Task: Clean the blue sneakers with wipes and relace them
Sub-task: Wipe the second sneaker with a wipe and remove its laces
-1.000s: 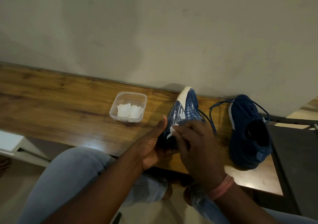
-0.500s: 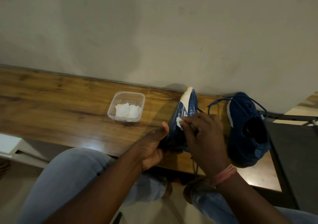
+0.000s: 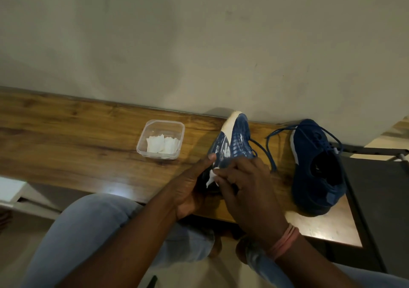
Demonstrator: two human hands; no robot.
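I have one blue sneaker [image 3: 232,146] tipped up on its heel at the near edge of the worktop [image 3: 77,146], its cream toe cap pointing up toward the wall and its sole turned to my left. My left hand [image 3: 190,190] grips the heel end from the left, the thumb lying up along the side of the shoe and the other fingers curled round behind where I cannot see them. My right hand [image 3: 247,190] is curled over the shoe from the right, its fingertips pinching a small white wipe [image 3: 211,178] and pressing it against the dark lower side of the shoe, just beside my left thumb. A loose blue lace [image 3: 263,148] hangs off this shoe toward the right. The second blue sneaker [image 3: 316,168] lies on the worktop near its right end, well clear of my hands, opening facing up, its own lace looping out to the left along the back edge. To the left of the shoe I hold, nearer the back edge, sits a clear plastic tub [image 3: 160,139] with folded white wipes in it. A pink band [image 3: 285,239] circles my right wrist, and my knees in light jeans [image 3: 88,232] show below the near edge.
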